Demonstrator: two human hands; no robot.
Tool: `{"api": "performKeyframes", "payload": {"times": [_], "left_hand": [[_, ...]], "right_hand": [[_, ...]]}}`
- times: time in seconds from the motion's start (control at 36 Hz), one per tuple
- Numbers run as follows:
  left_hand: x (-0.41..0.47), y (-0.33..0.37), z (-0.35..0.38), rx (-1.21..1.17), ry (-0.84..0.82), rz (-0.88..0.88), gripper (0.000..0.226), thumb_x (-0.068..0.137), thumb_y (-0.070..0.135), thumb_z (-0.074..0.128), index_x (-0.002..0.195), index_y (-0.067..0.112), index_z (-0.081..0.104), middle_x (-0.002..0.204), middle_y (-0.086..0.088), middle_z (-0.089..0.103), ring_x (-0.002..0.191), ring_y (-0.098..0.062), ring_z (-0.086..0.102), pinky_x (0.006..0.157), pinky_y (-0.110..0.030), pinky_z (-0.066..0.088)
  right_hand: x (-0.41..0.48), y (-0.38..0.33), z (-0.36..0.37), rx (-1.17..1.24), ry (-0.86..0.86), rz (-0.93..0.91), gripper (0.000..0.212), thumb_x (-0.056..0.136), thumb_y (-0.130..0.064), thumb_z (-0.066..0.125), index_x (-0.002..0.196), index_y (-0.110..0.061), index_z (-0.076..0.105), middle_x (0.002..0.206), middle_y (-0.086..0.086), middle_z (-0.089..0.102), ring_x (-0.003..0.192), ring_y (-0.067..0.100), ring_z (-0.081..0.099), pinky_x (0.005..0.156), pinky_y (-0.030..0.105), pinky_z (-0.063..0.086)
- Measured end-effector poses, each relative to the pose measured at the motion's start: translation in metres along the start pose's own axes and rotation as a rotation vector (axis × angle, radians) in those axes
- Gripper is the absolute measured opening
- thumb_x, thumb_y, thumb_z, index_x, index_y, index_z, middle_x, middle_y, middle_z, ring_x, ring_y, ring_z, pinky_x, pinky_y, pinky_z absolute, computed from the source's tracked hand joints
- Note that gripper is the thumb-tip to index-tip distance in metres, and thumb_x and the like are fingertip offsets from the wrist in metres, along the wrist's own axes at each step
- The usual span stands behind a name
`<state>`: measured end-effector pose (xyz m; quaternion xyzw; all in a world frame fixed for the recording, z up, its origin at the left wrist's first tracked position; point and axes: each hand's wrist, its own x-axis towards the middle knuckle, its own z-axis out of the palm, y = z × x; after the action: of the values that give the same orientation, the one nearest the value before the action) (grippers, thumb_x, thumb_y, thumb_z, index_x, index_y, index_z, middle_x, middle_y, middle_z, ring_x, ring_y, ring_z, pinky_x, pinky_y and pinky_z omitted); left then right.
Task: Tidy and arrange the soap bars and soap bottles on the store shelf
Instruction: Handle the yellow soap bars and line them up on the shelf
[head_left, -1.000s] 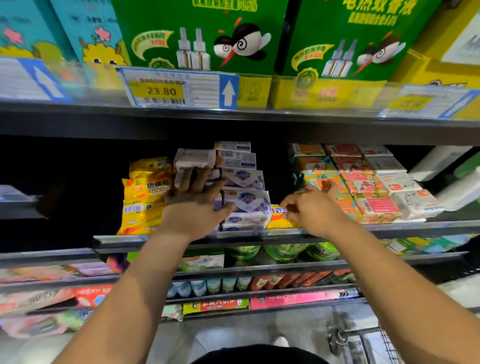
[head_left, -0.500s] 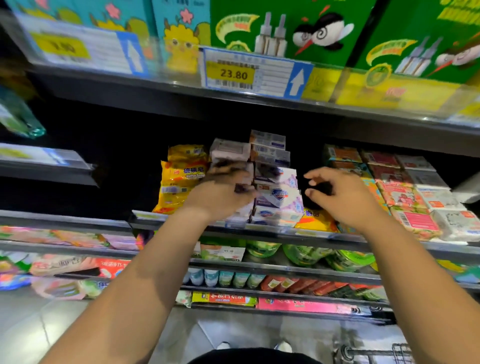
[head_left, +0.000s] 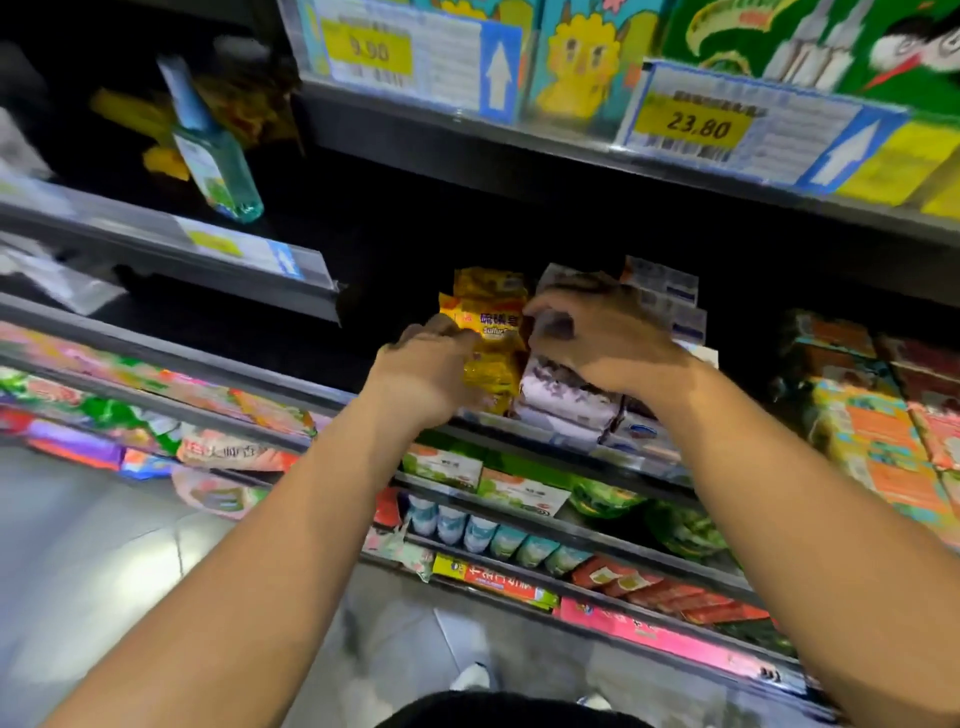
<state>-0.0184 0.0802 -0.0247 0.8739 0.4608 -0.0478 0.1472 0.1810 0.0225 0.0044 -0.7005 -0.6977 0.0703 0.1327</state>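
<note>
Your L forearm (head_left: 270, 545) and R forearm (head_left: 810, 519) are bare from wrist to frame edge; L hand (head_left: 426, 374) and R hand (head_left: 608, 343) bare too. Bottom centre: black garment (head_left: 498, 714) on your torso, blurred. White shoes (head_left: 470, 675) on your feet, partly hidden behind it.

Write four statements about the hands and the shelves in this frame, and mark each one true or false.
1. The left hand touches the yellow soap packs. True.
2. The right hand is over the stack of white soap bars. True.
3. The bottle at upper left is red. False: it is blue-green.
4. The price tag at upper right reads 9.90. False: it reads 23.80.
</note>
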Motion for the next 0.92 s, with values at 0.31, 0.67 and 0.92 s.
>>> {"api": "performKeyframes", "payload": {"times": [0.31,0.67,0.92], "left_hand": [[0.009,-0.003,-0.015,0.047,0.06,-0.033,0.066,0.082,0.054,0.07,0.134,0.018,0.051,0.126,-0.008,0.046,0.119,-0.031,0.045,0.094,-0.042,0.046],[-0.004,-0.032,-0.004,-0.059,0.156,-0.196,0.077,0.08,0.063,0.069,0.143,0.025,0.046,0.137,-0.006,0.052,0.128,-0.031,0.045,0.101,-0.044,0.045],[-0.013,-0.03,-0.004,-0.088,0.26,-0.163,0.066,0.078,0.061,0.073,0.131,0.024,0.057,0.122,-0.004,0.063,0.116,-0.029,0.054,0.093,-0.043,0.05]], "right_hand": [[0.045,0.008,0.004,-0.033,-0.128,0.026,0.04,0.088,-0.032,0.069,0.127,-0.034,0.061,0.129,-0.001,0.059,0.119,0.021,0.053,0.089,0.03,0.042],[0.059,-0.008,0.025,-0.124,-0.195,-0.052,0.052,0.078,-0.039,0.079,0.125,-0.03,0.057,0.117,0.003,0.061,0.105,0.025,0.056,0.086,0.04,0.05],[0.054,-0.006,0.028,-0.223,-0.045,-0.088,0.042,0.083,-0.027,0.071,0.122,-0.032,0.056,0.104,0.002,0.066,0.111,0.027,0.054,0.104,0.044,0.023]]}}
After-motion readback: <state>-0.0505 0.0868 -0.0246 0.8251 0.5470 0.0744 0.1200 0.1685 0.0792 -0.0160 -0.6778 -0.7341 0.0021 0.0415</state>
